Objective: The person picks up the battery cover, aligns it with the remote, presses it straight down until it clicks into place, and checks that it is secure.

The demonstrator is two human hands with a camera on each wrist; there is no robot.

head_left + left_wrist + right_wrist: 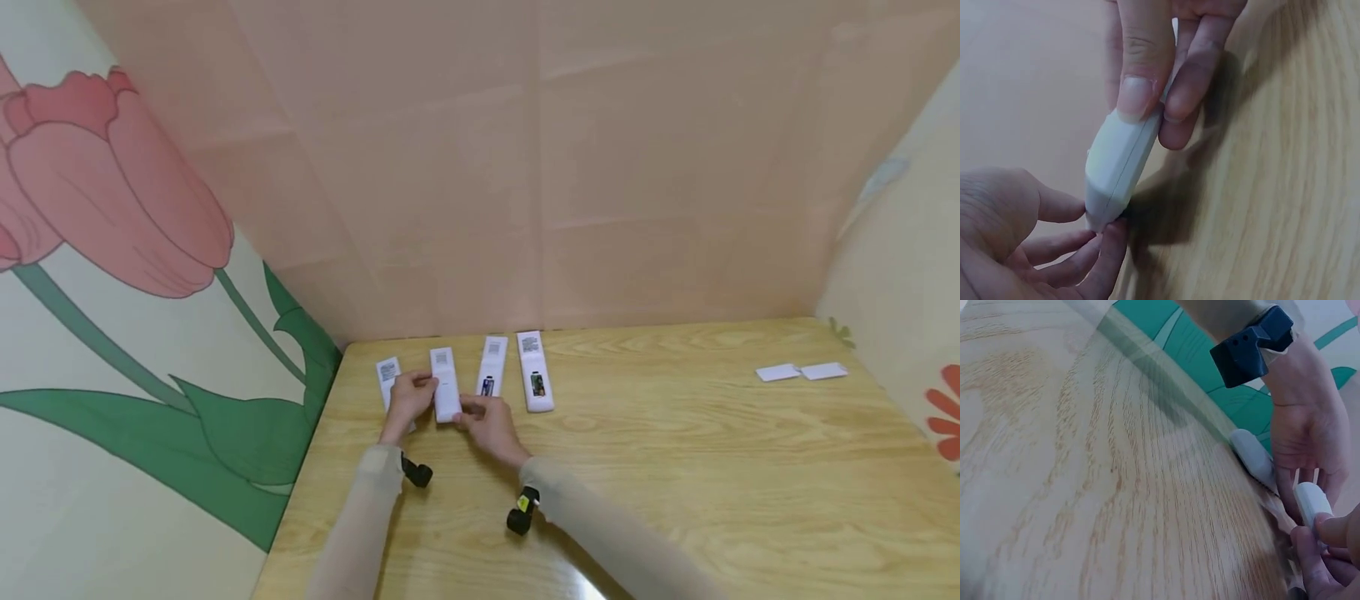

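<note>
A white remote control (445, 387) is held back side up, printed label at its far end, between both hands. My left hand (408, 398) pinches it on the left side, with thumb and fingertips at its edge in the left wrist view. From the right, my right hand (491, 423) grips its near end, the thumb (1136, 94) on top of the casing. In the right wrist view the end of this remote (1312, 499) pokes out between the hands. Whether it touches the table I cannot tell.
Another white remote (387, 371) lies partly under the left hand. To the right are two more, one (491, 358) partly behind the right hand and one (535, 367), each with a dark compartment showing. Two small white covers (777, 372) lie far right on the wooden table (712, 450).
</note>
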